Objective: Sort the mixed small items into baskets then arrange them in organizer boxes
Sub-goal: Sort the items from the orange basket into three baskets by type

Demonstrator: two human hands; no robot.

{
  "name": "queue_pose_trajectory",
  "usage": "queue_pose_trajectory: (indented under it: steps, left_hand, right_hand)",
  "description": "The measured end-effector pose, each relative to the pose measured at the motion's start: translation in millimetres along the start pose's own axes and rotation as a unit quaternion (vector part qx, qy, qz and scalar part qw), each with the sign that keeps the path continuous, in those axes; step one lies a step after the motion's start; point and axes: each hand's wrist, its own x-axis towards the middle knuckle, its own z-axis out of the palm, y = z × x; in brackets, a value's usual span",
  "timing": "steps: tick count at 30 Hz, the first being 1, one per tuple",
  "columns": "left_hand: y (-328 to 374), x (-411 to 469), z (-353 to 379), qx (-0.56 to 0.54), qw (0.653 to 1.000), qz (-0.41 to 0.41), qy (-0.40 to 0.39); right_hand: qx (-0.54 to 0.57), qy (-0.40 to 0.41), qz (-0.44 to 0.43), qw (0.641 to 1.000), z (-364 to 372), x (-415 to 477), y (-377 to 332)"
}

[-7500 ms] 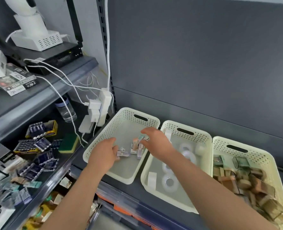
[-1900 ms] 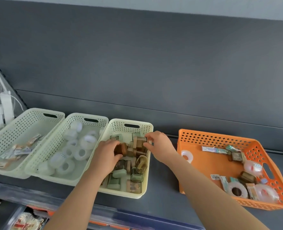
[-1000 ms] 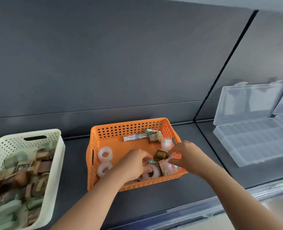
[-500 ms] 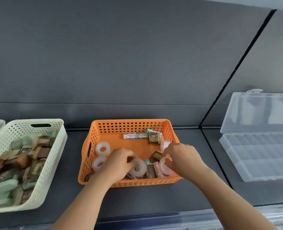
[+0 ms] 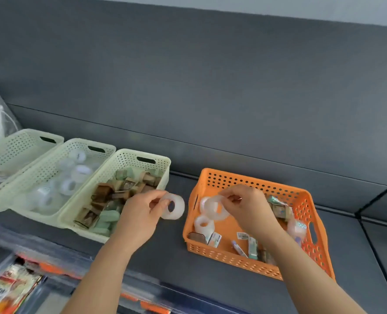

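Translucent tape rolls point(image 5: 179, 210) in both hands point(image 5: 139, 215)

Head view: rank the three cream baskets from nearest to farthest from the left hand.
1. Basket of brown and green packs: right beside the left hand, which holds a tape roll.
2. Basket of tape rolls: the middle one, further left.
3. Leftmost basket: at the picture's left edge.
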Motion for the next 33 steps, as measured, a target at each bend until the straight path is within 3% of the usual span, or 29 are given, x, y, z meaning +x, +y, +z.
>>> queue_pose_trajectory:
  steps: [5,12,21,27,33]
  left_hand:
    - [-58,5,-68,0.008,0.995,-0.07,0.075]
    - [-151,28,-171,0.05,0.986,-0.095,0.124]
    - [-237,84,-227,0.097,0.985,-0.101,0.096]
    - [-260,95,-228,0.077,0.99,-0.092,0.073]
    - [-256,90,-231,0.095,0.992,-0.053,0.059]
  right_hand:
    - [0.063,-0.03,-0.008,0.998,57,35,-58]
    - [0.12,-0.048,-0.003,0.992,153,84,-145]
    - [0.053,-0.104,0.005,0.993,251,123,-224]
    - [-0.056,-0.193,-0.014,0.98,277,125,-239]
    - [-0.093,-0.174,-0.046,0.979,276,122,-240]
